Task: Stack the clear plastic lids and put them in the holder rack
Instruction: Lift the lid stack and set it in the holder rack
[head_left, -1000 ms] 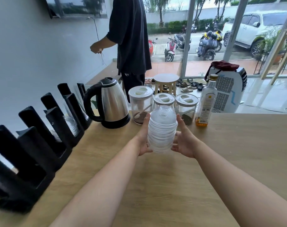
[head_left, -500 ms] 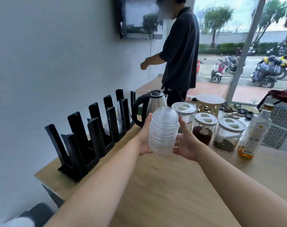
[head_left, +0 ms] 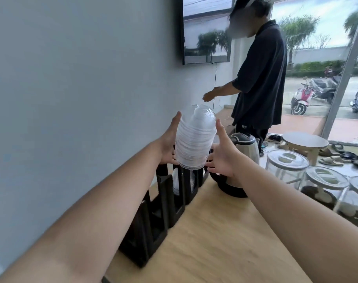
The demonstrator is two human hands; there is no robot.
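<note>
- The black rack (head_left: 153, 231) stood along the wall at the lower left of the frame, on the wooden table (head_left: 204, 252). One of its far slots held some clear lids (head_left: 176, 180).
- My left hand (head_left: 169, 144) cupped the left side of the stack of lids (head_left: 194, 137), thumb pointing up along it. The fingers were hidden behind the stack.
- The stack of lids was upright, dome end up, at the centre of the frame. I held it in the air over the far end of the rack, its bottom rim just above the slot posts.
- My right hand (head_left: 223, 156) cupped the right side of the stack, thumb up, fingers curled in toward the bottom rim.
- A steel kettle (head_left: 246, 148) stood on the table just right of my right hand.
- Lidded glass jars (head_left: 286, 166) stood further right.
</note>
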